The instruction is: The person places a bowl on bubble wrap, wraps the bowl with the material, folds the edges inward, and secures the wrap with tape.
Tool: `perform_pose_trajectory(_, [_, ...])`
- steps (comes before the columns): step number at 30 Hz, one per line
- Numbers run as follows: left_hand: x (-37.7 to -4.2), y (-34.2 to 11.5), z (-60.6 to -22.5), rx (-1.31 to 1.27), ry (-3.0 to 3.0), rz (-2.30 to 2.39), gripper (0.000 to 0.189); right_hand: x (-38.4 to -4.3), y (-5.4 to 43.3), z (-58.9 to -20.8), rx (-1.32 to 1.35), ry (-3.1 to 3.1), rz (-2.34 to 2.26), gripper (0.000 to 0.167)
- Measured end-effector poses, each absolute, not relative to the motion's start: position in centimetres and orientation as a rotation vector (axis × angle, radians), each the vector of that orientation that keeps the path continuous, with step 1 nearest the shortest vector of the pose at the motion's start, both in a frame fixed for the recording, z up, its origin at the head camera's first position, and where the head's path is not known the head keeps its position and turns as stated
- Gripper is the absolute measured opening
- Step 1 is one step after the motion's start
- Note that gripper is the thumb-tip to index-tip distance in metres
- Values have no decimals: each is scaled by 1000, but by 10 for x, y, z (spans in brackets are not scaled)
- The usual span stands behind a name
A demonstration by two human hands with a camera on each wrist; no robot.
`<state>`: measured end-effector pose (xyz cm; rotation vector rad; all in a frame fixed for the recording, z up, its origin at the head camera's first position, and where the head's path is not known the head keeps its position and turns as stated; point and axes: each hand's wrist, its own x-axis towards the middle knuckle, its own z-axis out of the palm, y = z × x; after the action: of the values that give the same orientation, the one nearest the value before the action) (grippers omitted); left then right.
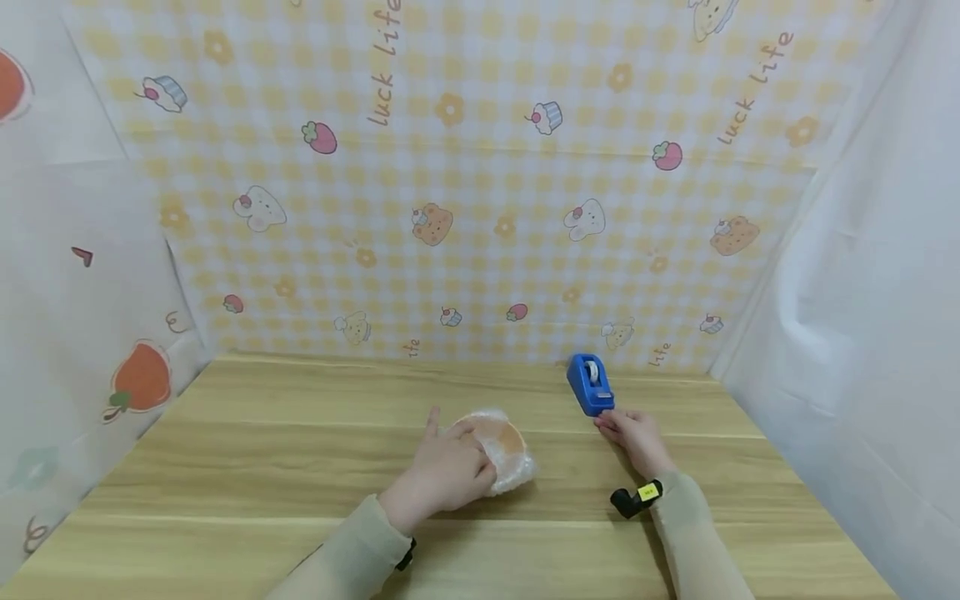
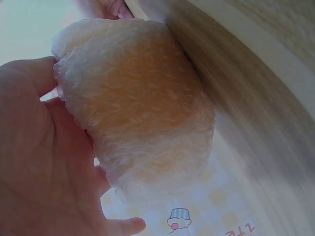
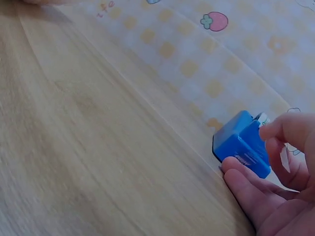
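A round orange object in bubble wrap lies mid-table. My left hand grips it from the near left side, with the palm and thumb against the wrap in the left wrist view. A blue tape dispenser stands near the back wall on the right. My right hand is at its near end. In the right wrist view one finger curls over the top of the dispenser and another lies along its base.
The wooden table is closed in by a yellow checked cartoon sheet at the back and white sheets at both sides. A small black device is strapped to the right wrist.
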<state>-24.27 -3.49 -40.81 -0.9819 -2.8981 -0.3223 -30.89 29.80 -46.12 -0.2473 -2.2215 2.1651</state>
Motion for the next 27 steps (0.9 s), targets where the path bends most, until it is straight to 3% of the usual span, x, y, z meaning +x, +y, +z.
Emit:
perform_pose_trajectory(5, [-243, -35, -408, -975, -2902, -312, 40, -309, 299, -461, -194, -2196, 2237, 40])
perform_pose_trajectory(18, [-241, -34, -407, -961, -2938, -365, 39, -306, 288, -447, -281, -2276, 2131, 31])
perform_pose_trajectory(27, [-241, -35, -409, -968, -2950, -332, 40, -294, 239, -407, 72, -2673, 1760, 29])
